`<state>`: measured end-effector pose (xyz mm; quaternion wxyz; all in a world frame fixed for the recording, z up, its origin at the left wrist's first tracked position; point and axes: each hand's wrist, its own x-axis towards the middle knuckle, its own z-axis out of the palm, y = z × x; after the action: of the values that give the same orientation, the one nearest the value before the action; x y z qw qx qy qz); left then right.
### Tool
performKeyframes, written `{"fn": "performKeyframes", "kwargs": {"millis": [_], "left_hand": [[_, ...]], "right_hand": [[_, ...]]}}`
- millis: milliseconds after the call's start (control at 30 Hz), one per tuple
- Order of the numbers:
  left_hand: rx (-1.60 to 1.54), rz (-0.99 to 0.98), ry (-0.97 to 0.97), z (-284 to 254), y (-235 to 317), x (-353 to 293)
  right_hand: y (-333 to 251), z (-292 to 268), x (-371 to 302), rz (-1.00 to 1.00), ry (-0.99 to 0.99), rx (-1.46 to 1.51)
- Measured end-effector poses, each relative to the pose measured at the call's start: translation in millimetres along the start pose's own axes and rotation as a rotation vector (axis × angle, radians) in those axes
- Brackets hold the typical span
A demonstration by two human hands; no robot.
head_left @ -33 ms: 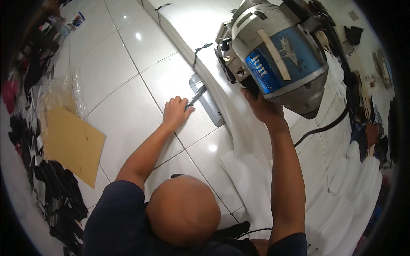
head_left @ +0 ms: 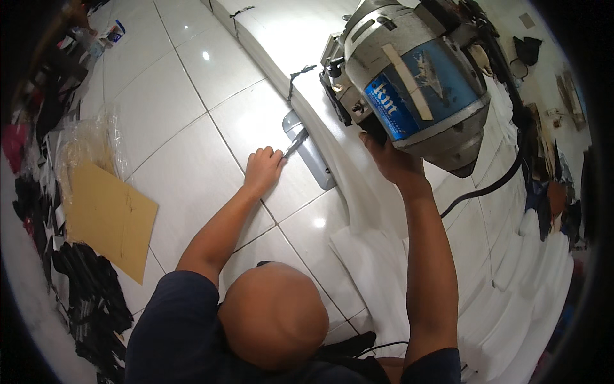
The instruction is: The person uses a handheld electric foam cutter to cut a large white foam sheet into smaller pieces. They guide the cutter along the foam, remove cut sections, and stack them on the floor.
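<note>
While the person's right hand [head_left: 401, 165] is wrapped around the dark handle [head_left: 373, 128] of a heavy cutting machine with a rounded silver-and-blue metal housing [head_left: 409, 77], the left hand [head_left: 261, 173] is drawn narrow, with its fingertips closed on the lower end of a thin dark strip [head_left: 295, 143]. That strip slants up to the right, and its far end lies over a flat grey metal plate with rounded corners [head_left: 313, 164]. The plate rests on a white tiled surface [head_left: 192, 169], just beside the long edge of a thick layer of white sheet material [head_left: 272, 25]. The machine's housing is above this white layer, to the right of the plate, with its tapered end tilted toward the lower right. Two short black ties [head_left: 299, 78] sit along the layer's edge, well apart from each other, and a thick black cable [head_left: 489, 189] curves below and to the right of the housing. More white material lies in loose folds [head_left: 521, 301] at the lower right. Well to the left of the left hand are a tan cardboard sheet [head_left: 110, 221], crinkled clear plastic [head_left: 115, 144] near its upper edge, and a heap of black fabric pieces [head_left: 93, 288].
</note>
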<state>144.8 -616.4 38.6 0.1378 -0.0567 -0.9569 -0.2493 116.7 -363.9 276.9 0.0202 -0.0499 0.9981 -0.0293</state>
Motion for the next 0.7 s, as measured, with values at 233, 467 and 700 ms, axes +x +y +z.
{"fn": "performKeyframes", "kwargs": {"millis": [233, 467, 700], "left_hand": [[0.038, -0.152, 0.118, -47, -82, -14], [0.442, -0.54, -0.955, -154, -66, -102], [0.024, 0.157, -1.282, -165, 80, -51]], "right_hand": [[12, -14, -15, -0.003, -0.249, 0.141], [71, 42, -10, -0.389, 0.043, 0.345], [51, 10, -15, -0.305, 0.201, -0.031]]}}
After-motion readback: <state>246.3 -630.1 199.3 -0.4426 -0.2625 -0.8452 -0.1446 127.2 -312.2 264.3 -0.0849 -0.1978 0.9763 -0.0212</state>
